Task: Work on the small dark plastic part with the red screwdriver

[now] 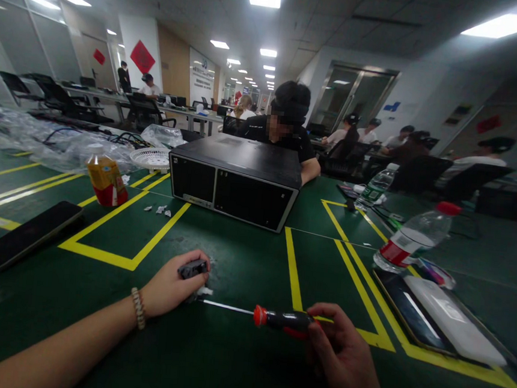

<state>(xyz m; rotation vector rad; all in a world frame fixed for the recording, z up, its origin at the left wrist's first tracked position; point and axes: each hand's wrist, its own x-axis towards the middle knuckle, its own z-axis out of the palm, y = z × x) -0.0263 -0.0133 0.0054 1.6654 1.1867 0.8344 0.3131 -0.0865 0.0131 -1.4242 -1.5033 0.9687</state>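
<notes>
My left hand point(177, 285), with a beaded bracelet point(138, 308) at its wrist, is closed around a small dark grey part point(193, 268) whose exact kind I cannot make out. My right hand point(344, 352) grips the black and red handle of a screwdriver point(281, 320). The metal shaft points left and its end reaches the underside of my left hand, beside a small white scrap point(205, 291). Whether the tip sits in a screw is hidden. Both hands are low over the green table point(226, 360).
A black computer case point(238, 162) stands ahead, with a person point(288, 115) behind it. At left are a phone point(28, 234), a juice bottle point(106, 177), a white basket point(150, 158) and plastic wrap point(64, 141). Water bottles point(413, 238) and a white power bank point(451, 319) lie right.
</notes>
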